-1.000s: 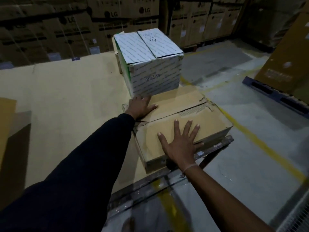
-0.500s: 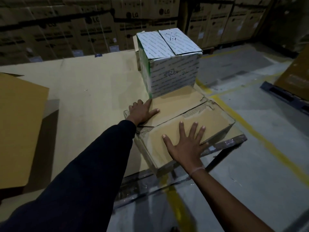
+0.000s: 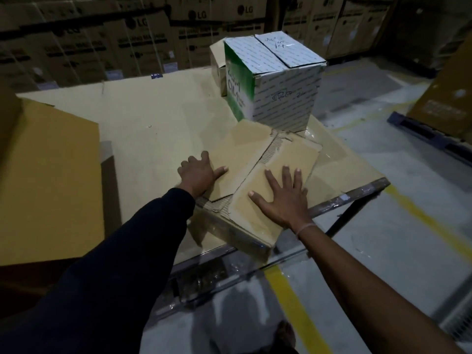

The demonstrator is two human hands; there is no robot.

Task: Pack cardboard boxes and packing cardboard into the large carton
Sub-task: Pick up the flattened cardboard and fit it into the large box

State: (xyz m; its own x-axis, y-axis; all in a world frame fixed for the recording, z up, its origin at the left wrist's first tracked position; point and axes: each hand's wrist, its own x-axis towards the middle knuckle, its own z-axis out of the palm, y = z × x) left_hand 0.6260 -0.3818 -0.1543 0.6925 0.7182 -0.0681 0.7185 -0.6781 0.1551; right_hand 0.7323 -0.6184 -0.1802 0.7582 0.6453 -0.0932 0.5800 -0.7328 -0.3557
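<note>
Right, both hands are down flat on the flat brown box (image 3: pixel 263 180) at the near right corner of the table (image 3: pixel 158 118). The left hand (image 3: pixel 198 173), coming out of a dark sleeve (image 3: pixel 132 251), lies on the box's far-left flap, fingers loosely spread and open, thumb stretched along the cardboard, gripping nothing. The right hand (image 3: pixel 283 198) is splayed wide on the near flap, palm pressed down, all five fingers open; a thin band circles the wrist. The box lies low and turned on the tabletop, its long axis running from the near right, where a corner juts past the table edge, up toward the far left. The top flaps are torn along the seam, corrugation showing. Just behind it, touching or very nearly so, a white and green box (image 3: pixel 275 83) stands upright, flaps closed, handwriting on its top and side. To the left, a big brown carton flap (image 3: pixel 48 180) rises at the table's edge. Stacked cartons (image 3: pixel 143 37) line the back wall.
</note>
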